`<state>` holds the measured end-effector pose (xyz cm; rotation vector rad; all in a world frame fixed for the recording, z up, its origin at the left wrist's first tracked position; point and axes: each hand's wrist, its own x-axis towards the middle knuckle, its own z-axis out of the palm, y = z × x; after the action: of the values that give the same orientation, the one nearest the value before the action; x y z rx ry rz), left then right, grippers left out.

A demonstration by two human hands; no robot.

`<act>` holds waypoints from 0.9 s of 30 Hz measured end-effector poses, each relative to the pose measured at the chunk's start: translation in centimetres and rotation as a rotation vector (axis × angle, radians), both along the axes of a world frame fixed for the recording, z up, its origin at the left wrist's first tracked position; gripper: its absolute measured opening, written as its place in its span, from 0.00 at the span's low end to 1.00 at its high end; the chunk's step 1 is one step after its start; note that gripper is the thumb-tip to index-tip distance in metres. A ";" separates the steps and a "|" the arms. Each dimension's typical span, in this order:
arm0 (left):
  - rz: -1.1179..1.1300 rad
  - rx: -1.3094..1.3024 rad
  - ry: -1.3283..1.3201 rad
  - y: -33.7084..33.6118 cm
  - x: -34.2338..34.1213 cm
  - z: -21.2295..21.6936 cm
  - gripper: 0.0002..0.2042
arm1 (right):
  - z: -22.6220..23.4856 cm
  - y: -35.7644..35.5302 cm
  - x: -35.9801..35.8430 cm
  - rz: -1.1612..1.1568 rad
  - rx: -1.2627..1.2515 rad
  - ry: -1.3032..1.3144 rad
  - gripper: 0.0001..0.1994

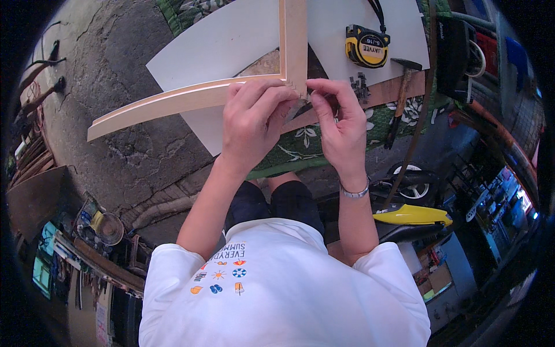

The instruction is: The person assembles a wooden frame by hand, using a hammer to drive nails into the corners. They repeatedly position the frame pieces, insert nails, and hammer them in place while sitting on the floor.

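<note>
Two pale wooden moulding strips meet at a corner and form part of a wooden frame (191, 99). One strip runs off to the left, the other toward the far edge. My left hand (252, 118) is closed at that corner, its fingers curled against the wood from the near side. Just right of it, my right hand (345, 124) has thumb and forefinger drawn together at the corner's outer edge. Whatever lies between those fingertips is too small or hidden to make out. Several small dark metal pieces (359, 87) lie to the right of my right hand.
A yellow and black tape measure (366, 46) rests on a white board (214, 43) at the far right. Beside it lies a hammer (400, 99) with a wooden handle. Green patterned cloth (277, 157) shows under the boards. Farther right stands a motorbike with a yellow panel (413, 214).
</note>
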<state>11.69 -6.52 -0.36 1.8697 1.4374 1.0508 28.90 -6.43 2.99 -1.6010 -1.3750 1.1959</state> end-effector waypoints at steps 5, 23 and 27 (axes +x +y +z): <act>0.002 -0.036 -0.002 0.0 0.0 0.1 0.09 | -0.5 0.5 0.6 0.124 0.040 0.003 0.06; 0.087 0.012 0.012 -0.1 0.5 -0.6 0.10 | -0.9 -0.6 2.5 -0.171 0.139 -0.291 0.06; 0.075 0.026 0.056 -0.1 0.7 -0.5 0.10 | -1.5 -3.5 8.9 -0.333 0.114 -0.822 0.16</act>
<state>12.39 -6.66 -0.85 1.8900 1.5437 1.0657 37.77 -9.93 1.50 -2.2403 -1.5099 0.2359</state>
